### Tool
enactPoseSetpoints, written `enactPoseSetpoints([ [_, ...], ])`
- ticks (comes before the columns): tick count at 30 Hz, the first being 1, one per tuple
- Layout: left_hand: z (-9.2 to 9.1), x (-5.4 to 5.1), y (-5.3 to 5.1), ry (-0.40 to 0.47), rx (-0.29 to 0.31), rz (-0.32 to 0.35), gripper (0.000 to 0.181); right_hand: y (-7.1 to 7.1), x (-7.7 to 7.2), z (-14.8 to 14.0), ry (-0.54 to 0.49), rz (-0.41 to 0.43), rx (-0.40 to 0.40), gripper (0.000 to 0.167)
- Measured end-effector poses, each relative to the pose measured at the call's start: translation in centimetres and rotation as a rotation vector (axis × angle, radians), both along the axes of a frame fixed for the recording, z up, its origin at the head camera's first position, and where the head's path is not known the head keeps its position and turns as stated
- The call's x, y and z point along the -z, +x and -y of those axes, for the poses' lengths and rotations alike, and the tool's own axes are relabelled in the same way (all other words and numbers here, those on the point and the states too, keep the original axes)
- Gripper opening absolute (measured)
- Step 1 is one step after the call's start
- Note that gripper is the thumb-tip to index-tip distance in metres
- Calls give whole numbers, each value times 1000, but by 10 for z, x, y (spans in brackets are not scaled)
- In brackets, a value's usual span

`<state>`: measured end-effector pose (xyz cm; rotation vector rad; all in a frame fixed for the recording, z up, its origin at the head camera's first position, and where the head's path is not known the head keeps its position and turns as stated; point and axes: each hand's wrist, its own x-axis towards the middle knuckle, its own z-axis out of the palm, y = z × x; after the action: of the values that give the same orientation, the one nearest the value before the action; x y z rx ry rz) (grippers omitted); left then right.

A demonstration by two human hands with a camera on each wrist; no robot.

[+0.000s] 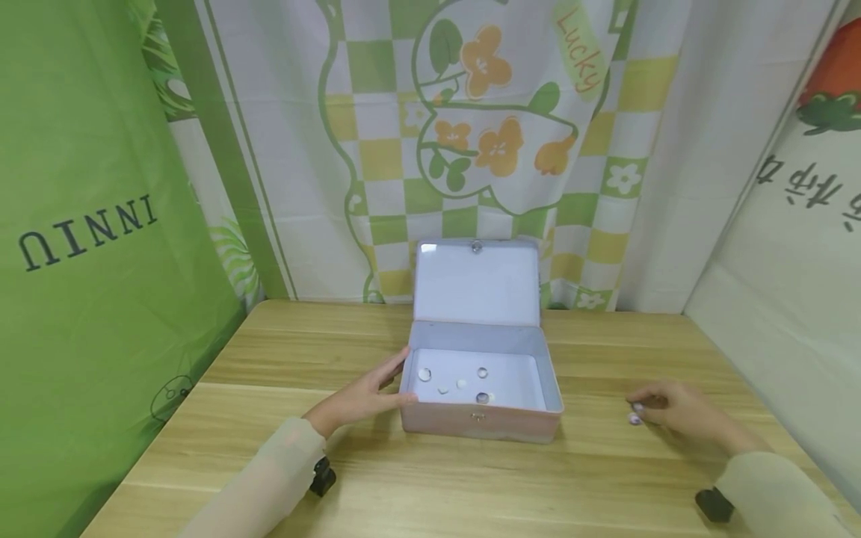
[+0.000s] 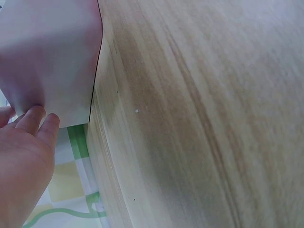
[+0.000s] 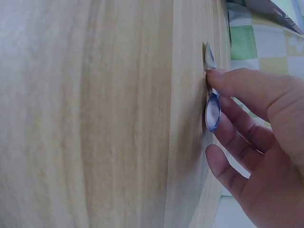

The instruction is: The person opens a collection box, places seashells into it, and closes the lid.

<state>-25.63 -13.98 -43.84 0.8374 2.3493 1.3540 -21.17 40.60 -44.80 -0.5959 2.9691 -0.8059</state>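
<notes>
A pale pink tin box (image 1: 480, 424) with its lid (image 1: 476, 284) raised stands on the table. Inside it are several small shell-like pieces (image 1: 482, 372), some whitish, some dark-rimmed. My left hand (image 1: 359, 396) rests against the box's left side, thumb near the front corner; in the left wrist view its fingertips (image 2: 51, 118) touch the wall. To the right of the box, my right hand (image 1: 686, 415) pinches a small shell between thumb and fingers, partly hidden. A glossy oval shell (image 3: 213, 114) with a bluish rim shows under the thumb, and a pointed pale shell (image 3: 209, 57) lies just beyond.
The wooden table (image 1: 269, 448) extends around the box on both sides. Behind it hangs a checked, flowered curtain (image 1: 383, 157). A green cloth (image 1: 87, 314) borders the left, and a white printed cloth (image 1: 794, 246) borders the right.
</notes>
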Motion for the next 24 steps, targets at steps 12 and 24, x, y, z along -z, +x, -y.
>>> enactPoseSetpoints([
  [12,0,-2,1,-14,-4,10,91,-1,0,1,-9,47,28,25],
  [24,1,-1,0,-21,3,-1,93,0,-13,3,-67,124,49,32],
])
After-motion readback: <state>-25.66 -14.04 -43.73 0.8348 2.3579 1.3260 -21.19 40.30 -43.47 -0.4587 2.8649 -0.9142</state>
